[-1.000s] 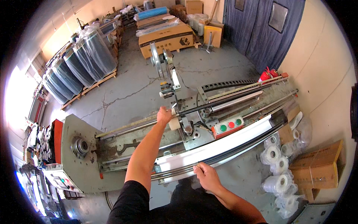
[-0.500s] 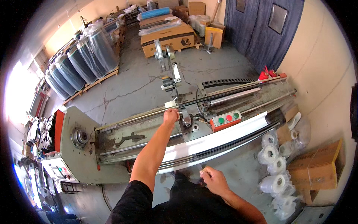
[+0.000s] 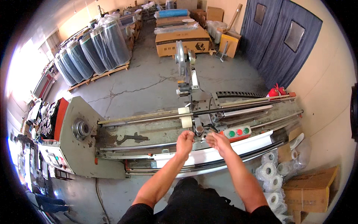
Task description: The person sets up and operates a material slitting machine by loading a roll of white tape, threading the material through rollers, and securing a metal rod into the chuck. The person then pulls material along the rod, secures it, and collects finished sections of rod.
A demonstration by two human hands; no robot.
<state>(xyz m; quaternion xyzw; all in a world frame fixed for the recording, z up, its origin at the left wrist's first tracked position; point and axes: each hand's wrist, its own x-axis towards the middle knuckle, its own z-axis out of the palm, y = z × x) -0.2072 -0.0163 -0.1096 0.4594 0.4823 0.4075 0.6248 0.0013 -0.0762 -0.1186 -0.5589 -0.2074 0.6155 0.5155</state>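
Left hand (image 3: 184, 144): bare, fingers curled, thumb and fingertips close together; whether anything is pinched between them cannot be told.
Right hand (image 3: 219, 142): bare, slightly blurred, fingers loosely bent toward 10 o'clock; whether anything is held cannot be told.
Hand spacing: apart, left and right hands nearly level in view.
Metal fitting: round, dark-topped grey metal fitting (image 3: 200, 129), at 1 o'clock from the left hand and 10 o'clock from the right; contact cannot be confirmed.
Carriage: flat grey metal machine carriage (image 3: 202, 106), bearing the fitting, at 12 o'clock from the space between the hands.
Blocks: two cream-coloured blocks (image 3: 186, 122), at 12 o'clock from the left hand.
Control box: red box with grey face and three round buttons (image 3: 238, 136), green, red, green; at 2 o'clock from the right hand.
Trough: long, glossy white trough (image 3: 250, 146), passing beneath both forearms in view and extending to 3 o'clock.
Headstock: grey-green metal housing with round chuck (image 3: 81, 128), at 9 o'clock.
Reel: silver disc-shaped reel (image 3: 180, 59), at 12 o'clock, beyond the carriage.
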